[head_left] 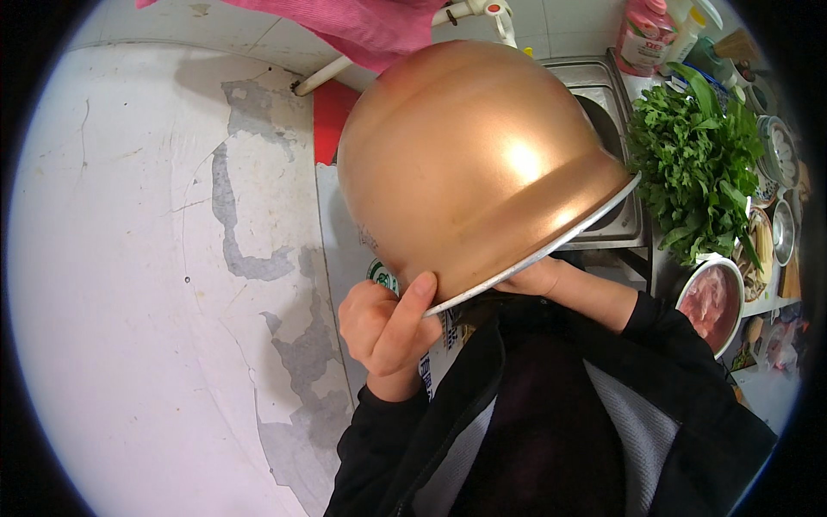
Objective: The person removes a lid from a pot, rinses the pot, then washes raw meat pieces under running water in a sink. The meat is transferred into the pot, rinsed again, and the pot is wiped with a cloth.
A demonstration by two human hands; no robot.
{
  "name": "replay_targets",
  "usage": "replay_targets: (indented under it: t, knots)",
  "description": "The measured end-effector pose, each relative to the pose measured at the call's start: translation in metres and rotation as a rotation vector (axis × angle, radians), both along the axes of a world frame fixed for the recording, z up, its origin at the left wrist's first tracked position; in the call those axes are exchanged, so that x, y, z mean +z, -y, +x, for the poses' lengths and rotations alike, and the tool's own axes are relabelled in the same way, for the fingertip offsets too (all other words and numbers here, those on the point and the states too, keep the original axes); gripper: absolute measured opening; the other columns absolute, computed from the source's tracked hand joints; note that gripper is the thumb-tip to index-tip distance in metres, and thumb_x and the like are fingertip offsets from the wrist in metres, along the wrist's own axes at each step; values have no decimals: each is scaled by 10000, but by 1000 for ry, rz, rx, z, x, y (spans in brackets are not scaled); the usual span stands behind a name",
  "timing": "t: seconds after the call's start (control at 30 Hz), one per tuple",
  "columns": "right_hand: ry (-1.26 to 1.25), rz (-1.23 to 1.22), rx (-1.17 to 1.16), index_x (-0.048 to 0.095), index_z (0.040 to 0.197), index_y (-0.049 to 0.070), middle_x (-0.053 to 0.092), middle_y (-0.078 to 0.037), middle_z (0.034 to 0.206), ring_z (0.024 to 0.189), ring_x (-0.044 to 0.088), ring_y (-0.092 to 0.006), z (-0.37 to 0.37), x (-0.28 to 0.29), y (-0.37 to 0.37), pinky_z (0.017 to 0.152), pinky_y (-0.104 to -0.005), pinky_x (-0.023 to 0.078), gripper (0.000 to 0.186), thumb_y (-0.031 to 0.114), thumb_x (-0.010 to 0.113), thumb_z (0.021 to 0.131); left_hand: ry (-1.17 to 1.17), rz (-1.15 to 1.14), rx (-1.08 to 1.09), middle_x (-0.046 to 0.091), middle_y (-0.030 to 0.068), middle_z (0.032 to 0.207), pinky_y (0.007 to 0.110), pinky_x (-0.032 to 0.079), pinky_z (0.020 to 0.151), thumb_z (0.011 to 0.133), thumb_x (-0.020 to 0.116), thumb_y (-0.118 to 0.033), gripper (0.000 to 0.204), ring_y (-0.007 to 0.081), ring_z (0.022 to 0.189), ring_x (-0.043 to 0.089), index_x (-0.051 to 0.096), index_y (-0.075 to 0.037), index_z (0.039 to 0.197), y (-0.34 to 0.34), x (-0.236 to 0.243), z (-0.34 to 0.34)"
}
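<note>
A large copper-coloured metal pot (pixel 474 146) with a pale rim is tilted in front of me, its outside showing and its inside hidden. My left hand (pixel 388 323) grips it at the lower left, thumb against the outer surface beside the rim. My right hand (pixel 530 277) reaches beneath the rim on the right, its fingers hidden by the pot. Behind the pot, a steel sink (pixel 631 227) holds a dark round pan (pixel 603 125), mostly covered from view.
A pink cloth (pixel 362 21) hangs above a white pipe (pixel 323 77). The right counter carries leafy greens (pixel 685 164), bottles (pixel 646 34), a bowl of raw meat (pixel 706 306) and several dishes (pixel 775 151). A white wall with peeling patches (pixel 129 258) stands left.
</note>
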State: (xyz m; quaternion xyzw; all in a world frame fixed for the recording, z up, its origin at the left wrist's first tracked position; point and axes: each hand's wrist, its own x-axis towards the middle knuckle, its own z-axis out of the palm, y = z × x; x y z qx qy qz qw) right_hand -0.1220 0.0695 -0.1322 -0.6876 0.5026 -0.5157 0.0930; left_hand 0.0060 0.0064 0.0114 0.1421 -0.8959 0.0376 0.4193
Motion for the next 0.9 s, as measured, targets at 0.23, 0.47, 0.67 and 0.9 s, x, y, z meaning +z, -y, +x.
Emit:
replay_targets:
  t: [0.23, 0.47, 0.67, 0.9]
  knots:
    - [22, -61, -55, 534, 817, 39, 537, -82, 916, 846, 526, -248, 1, 8, -1, 727, -340, 443, 231, 91, 648, 623, -37, -1, 31, 578, 147, 638, 253, 409, 474, 603, 596, 108, 245, 214, 521, 527, 614, 26, 834, 1, -5, -1]
    - [38, -105, -19, 548, 842, 41, 538, -85, 951, 900, 528, -238, 1, 13, -1, 747, -328, 448, 238, 88, 639, 628, -98, 12, 189, 535, 80, 584, 245, 323, 416, 637, 636, 53, 207, 159, 464, 446, 630, 12, 840, 6, -12, 0]
    - [-163, -102, -47, 532, 1123, 109, 553, -14, 1077, 974, 510, -199, 6, 15, 3, 794, -292, 421, 406, 137, 551, 719, -130, 53, 191, 488, 64, 572, 240, 313, 437, 657, 675, 7, 203, 141, 481, 430, 633, -1, 856, 8, -11, 1]
    - [-105, -198, -105, 585, 958, 51, 570, -51, 937, 871, 544, -203, 5, 2, 2, 745, -291, 447, 315, 149, 635, 664, -148, 77, 210, 508, 75, 579, 233, 311, 442, 668, 667, 18, 204, 139, 485, 436, 636, 6, 869, 7, -9, -2]
